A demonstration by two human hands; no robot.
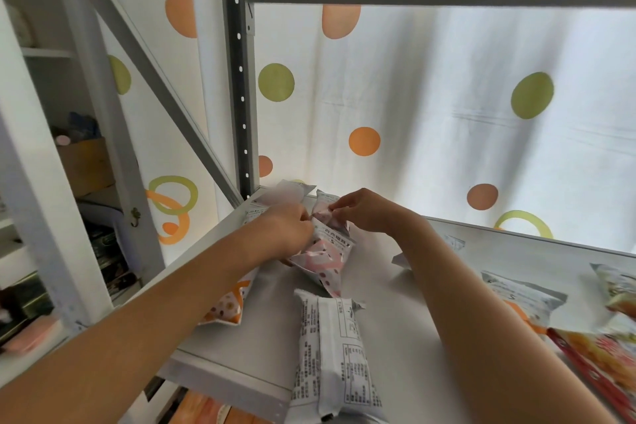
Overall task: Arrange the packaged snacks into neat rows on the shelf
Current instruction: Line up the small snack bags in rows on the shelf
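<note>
- Head view: both hands pinch one pink pack [325,253] at the shelf's [406,337] back-left corner, left hand [287,229] and right hand [366,210] closed on its top edge.
- Little looks done: a white pack [332,358] overhangs the front edge, and other packs [523,299] lie scattered to the right.

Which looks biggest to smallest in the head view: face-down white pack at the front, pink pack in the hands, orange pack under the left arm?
1. White pack, though nearness to the camera inflates it.
2. Pink pack, partly covered by the left hand.
3. Orange pack; mostly hidden, so its rank is unsure.
</note>
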